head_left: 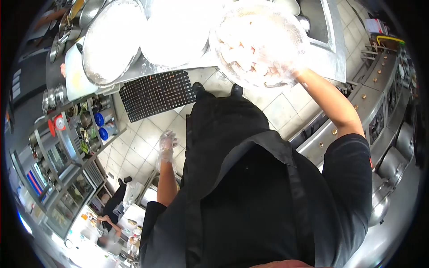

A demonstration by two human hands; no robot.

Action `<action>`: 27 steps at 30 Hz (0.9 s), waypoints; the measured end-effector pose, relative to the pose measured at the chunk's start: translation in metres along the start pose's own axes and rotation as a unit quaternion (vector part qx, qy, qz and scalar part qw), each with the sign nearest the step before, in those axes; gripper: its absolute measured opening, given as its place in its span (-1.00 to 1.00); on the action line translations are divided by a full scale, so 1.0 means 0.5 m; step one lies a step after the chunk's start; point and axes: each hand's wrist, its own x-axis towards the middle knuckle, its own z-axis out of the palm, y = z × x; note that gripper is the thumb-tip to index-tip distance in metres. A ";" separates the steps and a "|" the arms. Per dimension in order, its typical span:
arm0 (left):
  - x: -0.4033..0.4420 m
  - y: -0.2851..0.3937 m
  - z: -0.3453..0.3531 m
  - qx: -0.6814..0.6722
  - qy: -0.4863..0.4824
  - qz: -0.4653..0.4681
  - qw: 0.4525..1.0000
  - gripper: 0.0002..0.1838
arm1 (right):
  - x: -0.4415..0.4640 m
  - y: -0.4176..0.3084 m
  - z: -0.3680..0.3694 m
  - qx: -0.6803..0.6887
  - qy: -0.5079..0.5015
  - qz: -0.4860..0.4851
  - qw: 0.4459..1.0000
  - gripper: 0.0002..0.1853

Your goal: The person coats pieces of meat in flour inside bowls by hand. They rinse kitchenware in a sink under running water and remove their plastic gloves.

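Note:
My left hand [167, 142], in a clear plastic glove, hangs low at my left side above the tiled floor. Its fingers are apart and it holds nothing. My right hand [290, 67] is at the right rim of a large round bowl [268, 83]. Glare washes that hand out, so its grip does not show. Inside the bowl lie several pale pieces dusted with white, like floured raw meat [243, 51]. Left of it stand a large round pan [174, 65] and another round metal pan [86, 62], both bright white inside.
Pans rest on a steel counter [335, 58], with a white board [73, 76] at its left. A black perforated mat [156, 94] covers floor tiles near my feet. Shelving [85, 152] stands left, steel kitchen equipment [371, 102] right. Another person [111, 236] works at the lower left.

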 end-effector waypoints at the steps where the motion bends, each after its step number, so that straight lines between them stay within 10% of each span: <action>1: -0.010 -0.006 0.013 -0.003 -0.002 -0.001 1.000 -0.65 | 0.005 -0.001 0.003 0.000 0.003 -0.003 1.000 -0.64; 14: 0.054 -0.183 0.051 -0.128 -0.004 0.035 0.991 -0.75 | -0.075 0.018 -0.222 0.276 0.115 -0.015 0.954 -0.67; 27: 0.173 -0.081 -0.061 -0.095 -0.019 -0.047 0.994 -0.66 | 0.099 -0.483 -0.470 0.232 0.064 -0.206 0.949 -0.69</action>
